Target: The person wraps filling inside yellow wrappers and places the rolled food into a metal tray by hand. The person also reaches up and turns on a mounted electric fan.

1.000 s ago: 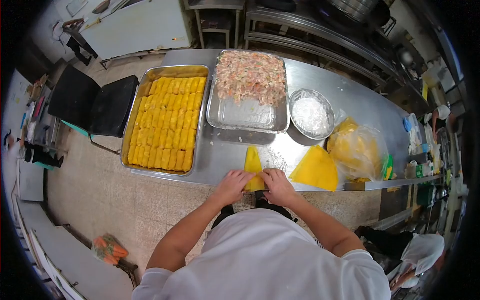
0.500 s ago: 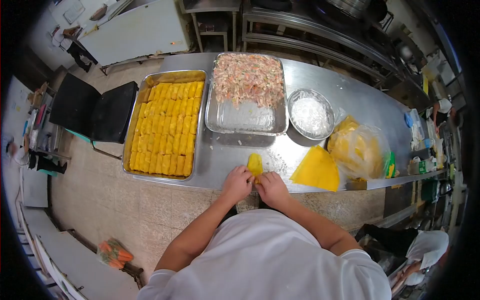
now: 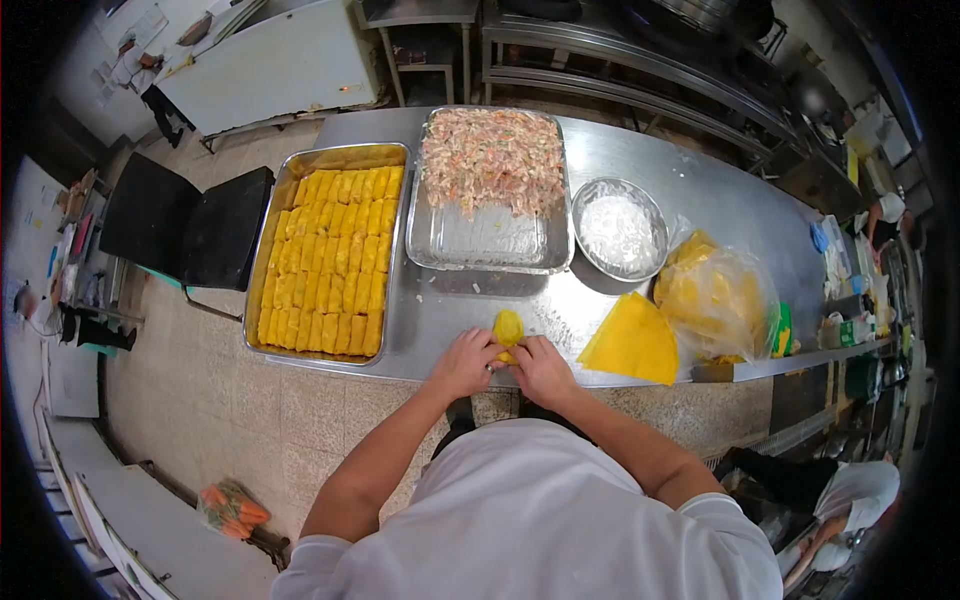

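My left hand (image 3: pixel 464 364) and my right hand (image 3: pixel 544 370) meet at the table's front edge, their fingers closed on a partly rolled yellow wrapper (image 3: pixel 508 328). Its rounded far end lies flat on the metal beyond my fingertips. To the right lies a fan-shaped stack of yellow wrappers (image 3: pixel 632 342). Ahead is a metal tray (image 3: pixel 488 258) with chopped, pinkish filling (image 3: pixel 492 160) across its far part. A second tray (image 3: pixel 398 160), on the left, holds rows of yellow rolls (image 3: pixel 325 260). A round bowl (image 3: pixel 620 228) with a white substance stands right of the filling.
A plastic bag of yellow wrappers (image 3: pixel 715 300) sits on the steel table (image 3: pixel 440 345), right of the stack. A black chair (image 3: pixel 190 225) stands left. A bag of carrots (image 3: pixel 234 508) is at lower left. Other people are at the lower right (image 3: pixel 850 500) and far edges.
The wrapper has become shorter, its near part rolled up and its long pointed end now a small rounded flap. My hands have moved slightly over the table from where they were.
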The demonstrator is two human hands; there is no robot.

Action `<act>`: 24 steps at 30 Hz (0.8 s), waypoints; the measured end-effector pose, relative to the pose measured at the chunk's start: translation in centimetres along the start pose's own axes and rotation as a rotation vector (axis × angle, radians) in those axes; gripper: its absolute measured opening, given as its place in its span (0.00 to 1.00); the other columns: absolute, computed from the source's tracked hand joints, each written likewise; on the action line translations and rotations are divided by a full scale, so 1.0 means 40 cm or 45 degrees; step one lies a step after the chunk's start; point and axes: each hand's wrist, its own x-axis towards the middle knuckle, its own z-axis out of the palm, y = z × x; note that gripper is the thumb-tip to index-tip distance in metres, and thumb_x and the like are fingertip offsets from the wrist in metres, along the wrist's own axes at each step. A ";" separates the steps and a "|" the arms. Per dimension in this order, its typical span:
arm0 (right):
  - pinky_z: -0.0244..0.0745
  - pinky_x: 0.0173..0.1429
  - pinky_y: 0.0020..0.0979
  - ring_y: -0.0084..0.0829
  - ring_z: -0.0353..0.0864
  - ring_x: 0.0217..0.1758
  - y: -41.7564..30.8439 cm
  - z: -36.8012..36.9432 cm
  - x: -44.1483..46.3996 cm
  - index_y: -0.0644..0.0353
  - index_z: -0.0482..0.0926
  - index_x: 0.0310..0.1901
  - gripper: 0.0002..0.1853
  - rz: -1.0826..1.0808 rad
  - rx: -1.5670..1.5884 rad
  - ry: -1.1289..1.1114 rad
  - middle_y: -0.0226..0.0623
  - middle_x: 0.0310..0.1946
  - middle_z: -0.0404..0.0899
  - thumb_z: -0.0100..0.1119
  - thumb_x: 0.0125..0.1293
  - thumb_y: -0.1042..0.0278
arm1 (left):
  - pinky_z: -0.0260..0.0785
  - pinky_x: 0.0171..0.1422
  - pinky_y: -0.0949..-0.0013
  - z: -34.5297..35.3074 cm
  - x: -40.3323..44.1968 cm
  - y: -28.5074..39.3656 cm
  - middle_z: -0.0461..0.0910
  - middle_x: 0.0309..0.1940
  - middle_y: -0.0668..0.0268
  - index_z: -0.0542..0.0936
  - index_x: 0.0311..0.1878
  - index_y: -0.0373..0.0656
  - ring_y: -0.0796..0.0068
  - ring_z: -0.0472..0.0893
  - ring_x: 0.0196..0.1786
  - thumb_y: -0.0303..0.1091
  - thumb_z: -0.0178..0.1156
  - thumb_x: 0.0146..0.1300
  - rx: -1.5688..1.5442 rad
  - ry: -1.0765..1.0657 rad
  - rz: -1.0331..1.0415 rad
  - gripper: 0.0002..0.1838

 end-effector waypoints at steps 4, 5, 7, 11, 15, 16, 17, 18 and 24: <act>0.75 0.63 0.46 0.49 0.80 0.55 0.030 0.014 0.019 0.66 0.82 0.52 0.17 0.032 0.014 -0.018 0.47 0.48 0.81 0.71 0.62 0.72 | 0.73 0.60 0.51 0.003 0.009 -0.016 0.82 0.48 0.60 0.86 0.50 0.41 0.51 0.79 0.54 0.35 0.72 0.65 -0.057 0.120 -0.016 0.13; 0.75 0.63 0.46 0.49 0.80 0.55 0.043 0.024 0.017 0.65 0.82 0.51 0.16 0.035 0.029 -0.026 0.47 0.47 0.81 0.71 0.62 0.72 | 0.73 0.60 0.51 0.005 0.012 -0.019 0.82 0.48 0.60 0.86 0.50 0.41 0.51 0.80 0.53 0.35 0.72 0.65 -0.046 0.151 -0.011 0.13; 0.74 0.63 0.47 0.50 0.79 0.55 0.048 0.019 0.025 0.64 0.82 0.50 0.13 0.024 0.023 -0.036 0.47 0.46 0.80 0.67 0.66 0.70 | 0.73 0.60 0.51 0.012 0.020 -0.028 0.83 0.48 0.60 0.86 0.49 0.42 0.51 0.80 0.53 0.36 0.72 0.66 -0.032 0.190 -0.036 0.13; 0.73 0.62 0.47 0.50 0.78 0.55 0.049 0.019 0.034 0.62 0.82 0.50 0.11 0.073 -0.020 -0.036 0.46 0.45 0.79 0.63 0.69 0.70 | 0.72 0.62 0.51 -0.005 0.028 -0.012 0.83 0.48 0.60 0.87 0.50 0.42 0.51 0.80 0.53 0.38 0.73 0.66 -0.044 0.245 -0.051 0.14; 0.73 0.63 0.49 0.50 0.78 0.55 0.079 0.041 0.035 0.62 0.82 0.51 0.10 0.024 0.013 -0.010 0.47 0.46 0.80 0.62 0.70 0.71 | 0.72 0.63 0.50 0.004 0.028 -0.031 0.83 0.49 0.60 0.87 0.53 0.44 0.51 0.80 0.54 0.39 0.73 0.67 -0.008 0.191 0.008 0.15; 0.73 0.64 0.49 0.51 0.78 0.56 0.077 0.035 0.035 0.62 0.82 0.51 0.11 0.046 0.019 -0.035 0.48 0.47 0.80 0.62 0.69 0.72 | 0.72 0.63 0.50 0.008 0.029 -0.032 0.83 0.49 0.60 0.88 0.53 0.44 0.52 0.80 0.55 0.40 0.73 0.67 0.001 0.210 0.010 0.15; 0.73 0.64 0.50 0.51 0.78 0.56 0.077 0.027 0.033 0.63 0.82 0.52 0.12 0.069 0.026 -0.061 0.49 0.47 0.80 0.62 0.69 0.72 | 0.72 0.63 0.51 0.013 0.028 -0.031 0.83 0.48 0.61 0.88 0.53 0.45 0.53 0.80 0.55 0.40 0.72 0.67 0.009 0.228 0.010 0.15; 0.73 0.65 0.50 0.52 0.79 0.56 0.077 0.002 0.041 0.63 0.83 0.53 0.13 0.085 0.055 0.040 0.50 0.48 0.80 0.62 0.69 0.73 | 0.72 0.62 0.51 0.012 0.031 -0.029 0.82 0.48 0.61 0.88 0.53 0.46 0.54 0.80 0.55 0.41 0.72 0.67 0.017 0.247 0.011 0.15; 0.77 0.64 0.51 0.59 0.81 0.54 0.273 -0.256 0.184 0.64 0.86 0.58 0.19 0.587 0.102 0.312 0.59 0.46 0.82 0.59 0.66 0.78 | 0.72 0.64 0.51 0.011 0.028 -0.024 0.83 0.50 0.61 0.88 0.56 0.48 0.53 0.80 0.56 0.38 0.72 0.66 -0.013 0.222 -0.045 0.16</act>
